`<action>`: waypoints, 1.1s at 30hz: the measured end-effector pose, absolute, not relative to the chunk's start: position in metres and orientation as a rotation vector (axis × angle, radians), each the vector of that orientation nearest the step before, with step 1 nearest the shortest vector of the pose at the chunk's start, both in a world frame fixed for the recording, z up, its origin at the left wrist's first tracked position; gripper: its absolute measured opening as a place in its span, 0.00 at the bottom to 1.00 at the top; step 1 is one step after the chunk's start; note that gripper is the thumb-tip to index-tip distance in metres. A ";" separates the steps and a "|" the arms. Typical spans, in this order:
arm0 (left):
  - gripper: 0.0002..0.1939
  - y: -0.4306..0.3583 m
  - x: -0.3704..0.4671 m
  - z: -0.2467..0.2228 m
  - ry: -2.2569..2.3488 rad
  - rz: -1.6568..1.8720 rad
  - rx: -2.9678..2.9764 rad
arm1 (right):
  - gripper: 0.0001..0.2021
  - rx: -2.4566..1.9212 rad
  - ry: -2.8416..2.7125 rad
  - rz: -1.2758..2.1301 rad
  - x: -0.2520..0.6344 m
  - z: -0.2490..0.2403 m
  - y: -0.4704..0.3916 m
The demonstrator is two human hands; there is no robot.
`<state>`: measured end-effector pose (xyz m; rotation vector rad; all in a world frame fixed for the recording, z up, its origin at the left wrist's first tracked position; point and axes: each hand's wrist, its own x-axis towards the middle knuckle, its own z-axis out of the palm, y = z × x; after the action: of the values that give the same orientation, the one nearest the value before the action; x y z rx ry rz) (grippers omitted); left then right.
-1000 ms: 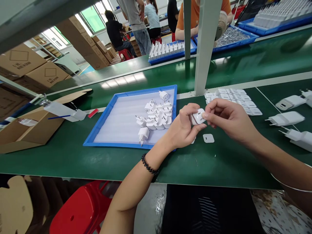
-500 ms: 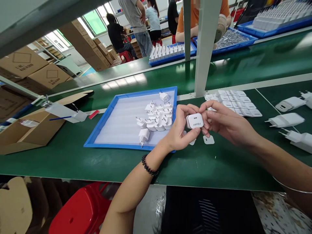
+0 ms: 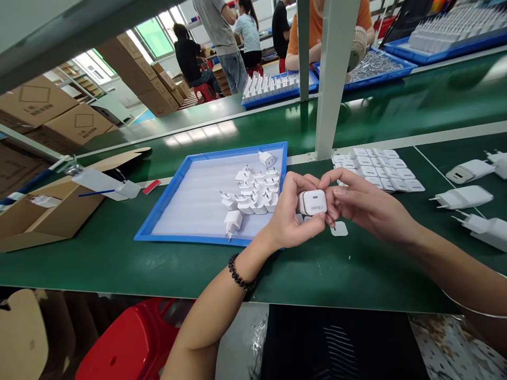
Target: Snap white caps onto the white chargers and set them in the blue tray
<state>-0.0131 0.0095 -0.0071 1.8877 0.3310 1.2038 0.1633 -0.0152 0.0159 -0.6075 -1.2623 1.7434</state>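
A white charger with a small port in its face is held up over the green table. My left hand is wrapped round its left side, thumb below. Fingertips of my right hand touch its right edge; whether they grip it is partly hidden. Left of my hands, a blue-rimmed tray holds several white plug chargers. Under and beside my hands lie small white cover plates, one fully visible. Rows of similar white plates lie behind my right hand.
Several chargers lie at the right. A cardboard box and a red piece are at the left. A metal post rises behind the tray. Across the table, a person in orange sits by other trays. A red stool stands below.
The charger has shifted slightly left and tilted between my hands, its printed face now turned more downward. The standing person's arm in the background has moved.
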 end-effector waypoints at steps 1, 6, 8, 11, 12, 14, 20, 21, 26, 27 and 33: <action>0.18 0.009 -0.012 -0.005 0.315 1.220 1.901 | 0.04 -0.595 -1.272 1.751 0.164 0.016 -0.016; 0.17 0.005 -0.010 0.002 0.280 1.348 1.936 | 0.03 -0.556 -1.304 1.791 0.164 0.017 -0.017; 0.17 0.004 -0.010 0.003 0.295 1.364 1.937 | 0.04 -0.534 -1.303 1.808 0.164 0.016 -0.016; 0.14 0.002 -0.011 0.004 0.287 1.327 1.891 | 0.04 -0.508 -1.299 1.830 0.163 0.016 -0.016; 0.14 0.001 -0.012 0.004 0.282 1.304 1.868 | 0.04 -0.507 -1.301 1.831 0.163 0.016 -0.016; 0.13 -0.001 -0.013 0.005 0.289 1.271 1.836 | 0.06 -0.511 -1.315 1.831 0.163 0.015 -0.016; 0.12 -0.003 -0.014 0.008 0.311 1.341 1.900 | 0.09 -0.498 -1.358 1.840 0.163 0.015 -0.016; 0.11 -0.003 -0.014 0.007 0.327 1.347 1.899 | 0.09 -0.501 -1.363 1.840 0.162 0.015 -0.016; 0.12 0.001 -0.016 0.001 0.412 1.343 1.810 | 0.11 -0.509 -1.372 1.840 0.161 0.015 -0.015; 0.12 0.003 -0.017 0.000 0.407 1.328 1.796 | 0.11 -0.517 -1.372 1.837 0.161 0.014 -0.014; 0.14 0.012 -0.018 -0.007 0.288 1.152 1.760 | 0.13 -0.615 -1.347 1.735 0.161 0.015 -0.008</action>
<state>-0.0179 0.0118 -0.0067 1.7604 0.2878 1.1525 0.1615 -0.0083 0.0150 -0.6153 -1.3468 1.7353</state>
